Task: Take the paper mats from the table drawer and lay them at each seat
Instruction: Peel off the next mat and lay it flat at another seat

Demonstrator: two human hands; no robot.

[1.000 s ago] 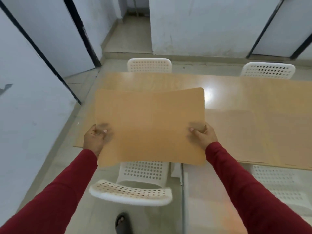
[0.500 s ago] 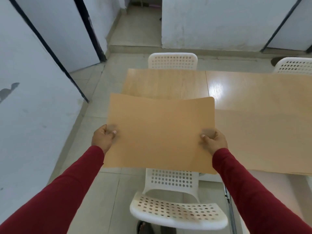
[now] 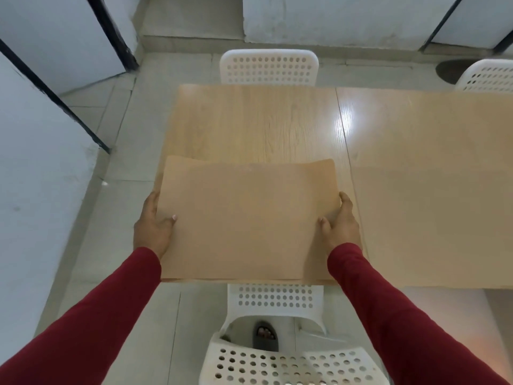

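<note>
A tan paper mat lies over the near left end of the wooden table, in front of the near white chair. My left hand grips its left edge, thumb on top. My right hand grips its right edge the same way. The mat's far edge bows slightly upward. A second tan mat lies flat on the table to the right, its left edge close beside my right hand.
A white perforated chair stands at the table's far side, another at the far right. White walls with black frames close in on the left. A sandalled foot shows beneath the near chair.
I have shifted left along the table, and the mat has come down from mid-air onto the table's near left end. Both hands keep their hold on its edges.
</note>
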